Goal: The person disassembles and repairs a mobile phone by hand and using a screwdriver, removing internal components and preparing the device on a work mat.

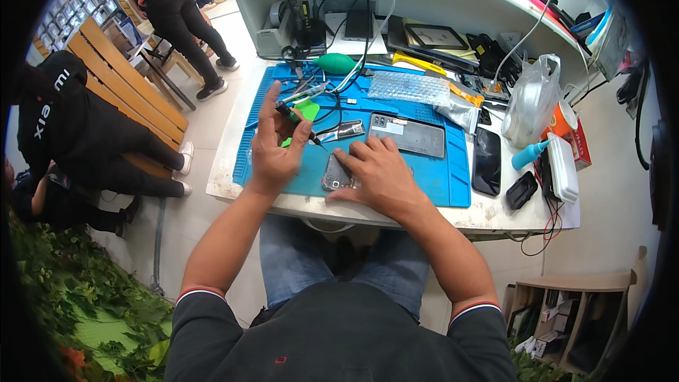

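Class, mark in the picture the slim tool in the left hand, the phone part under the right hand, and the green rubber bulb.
Slim tool (288,113), head view: its dark handle.
Phone part (333,172), head view: its uncovered left side.
Green rubber bulb (334,64), head view: its rounded middle.

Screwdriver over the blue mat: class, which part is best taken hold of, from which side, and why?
Probably the thick handle of the screwdriver, from the left. It is tilted, its thin shaft pointing rightward and toward the person, at the phone; a hold from the left should leave the tip free. The left grip has it by the handle.
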`<action>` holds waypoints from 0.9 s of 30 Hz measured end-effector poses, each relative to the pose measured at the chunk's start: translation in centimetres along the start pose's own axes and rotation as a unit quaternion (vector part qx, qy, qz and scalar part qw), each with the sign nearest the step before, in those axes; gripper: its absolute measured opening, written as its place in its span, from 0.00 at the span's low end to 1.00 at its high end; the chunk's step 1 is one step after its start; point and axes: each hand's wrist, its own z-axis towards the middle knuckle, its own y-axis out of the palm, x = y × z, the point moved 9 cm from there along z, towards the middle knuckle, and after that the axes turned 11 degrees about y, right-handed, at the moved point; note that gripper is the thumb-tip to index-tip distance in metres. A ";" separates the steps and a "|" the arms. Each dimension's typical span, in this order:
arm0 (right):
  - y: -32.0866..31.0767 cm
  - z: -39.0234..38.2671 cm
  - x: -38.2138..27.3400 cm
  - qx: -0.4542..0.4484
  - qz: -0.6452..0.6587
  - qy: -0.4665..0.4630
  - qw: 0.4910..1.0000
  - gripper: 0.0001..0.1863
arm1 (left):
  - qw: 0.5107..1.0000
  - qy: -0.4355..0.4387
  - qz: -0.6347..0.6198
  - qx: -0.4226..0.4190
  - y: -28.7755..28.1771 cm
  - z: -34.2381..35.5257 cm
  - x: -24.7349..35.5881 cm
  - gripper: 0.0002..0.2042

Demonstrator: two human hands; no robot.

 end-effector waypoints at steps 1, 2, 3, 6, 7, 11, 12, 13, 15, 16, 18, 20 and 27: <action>0.0 0.0 0.1 -0.003 0.002 0.003 1.000 0.48 | 1.000 0.006 0.015 -0.010 0.3 -0.1 0.2 0.41; 0.1 0.0 0.1 -0.005 0.004 0.006 1.000 0.48 | 0.999 0.012 0.030 -0.020 0.6 -0.1 0.4 0.41; 0.0 0.0 0.2 -0.004 0.005 0.007 1.000 0.49 | 1.000 0.017 0.012 -0.008 0.8 -0.1 0.4 0.41; 0.0 -0.1 0.1 -0.001 0.013 0.006 1.000 0.50 | 1.000 0.021 0.018 -0.010 0.9 -0.4 -0.1 0.40; 0.0 -0.1 0.1 -0.001 0.016 0.005 1.000 0.50 | 0.999 0.019 0.026 -0.015 1.0 -0.4 -0.1 0.40; 0.0 -0.2 0.1 0.007 0.016 0.002 1.000 0.51 | 0.999 0.022 0.024 -0.014 1.1 -0.3 -0.1 0.40; 0.0 -0.2 0.0 0.008 0.016 0.002 1.000 0.51 | 1.000 0.024 0.016 -0.008 1.1 -0.3 -0.1 0.40; 0.0 -0.1 0.0 0.009 0.016 0.002 1.000 0.51 | 1.000 0.023 0.018 -0.009 1.1 -0.3 -0.2 0.39; 0.0 -0.1 0.0 0.009 0.015 0.003 1.000 0.51 | 0.999 0.022 0.021 -0.012 1.0 -0.3 -0.2 0.39; 0.1 -0.1 0.1 0.009 0.015 0.003 1.000 0.52 | 0.999 0.021 0.028 -0.017 1.1 -0.3 -0.1 0.39; 0.2 -0.1 0.1 0.005 0.012 0.007 1.000 0.51 | 0.999 0.021 0.042 -0.027 1.1 -0.2 0.0 0.38; 0.1 0.0 0.1 0.000 0.008 0.014 1.000 0.49 | 0.999 0.020 0.033 -0.025 1.1 -0.3 -0.2 0.38; -0.1 -0.1 0.0 0.006 0.008 0.004 1.000 0.51 | 0.998 0.033 0.049 -0.033 1.3 -0.1 0.1 0.37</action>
